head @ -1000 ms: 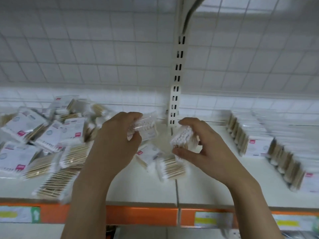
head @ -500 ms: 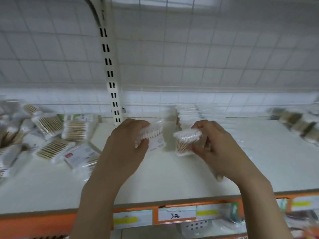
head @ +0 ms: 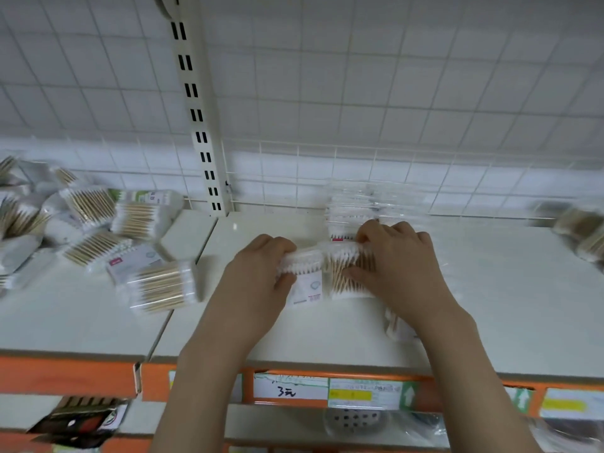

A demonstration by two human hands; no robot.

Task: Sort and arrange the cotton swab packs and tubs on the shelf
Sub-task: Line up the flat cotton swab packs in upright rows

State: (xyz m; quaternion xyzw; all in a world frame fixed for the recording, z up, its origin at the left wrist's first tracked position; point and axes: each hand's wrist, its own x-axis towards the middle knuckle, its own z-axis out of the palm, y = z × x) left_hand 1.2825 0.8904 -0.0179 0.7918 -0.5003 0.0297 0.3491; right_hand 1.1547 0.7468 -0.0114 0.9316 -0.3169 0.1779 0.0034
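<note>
On shelf (head: 490, 305): left hand (head: 258, 273) grips label-front pack (head: 302, 273), right hand (head: 395, 266) grips wooden-stick pack (head: 346, 273), adding to row (head: 359, 207); loose heap (head: 98, 237) unsorted.

handwritten "3元" on a white price tag (head: 290, 388) on the orange shelf edge (head: 68, 376), other labels blurred

You face a white wire-grid back panel (head: 359, 93) with a slotted upright (head: 196, 119); below, the pale shelf (head: 490, 289) carries an orange price rail (head: 65, 376).
</note>
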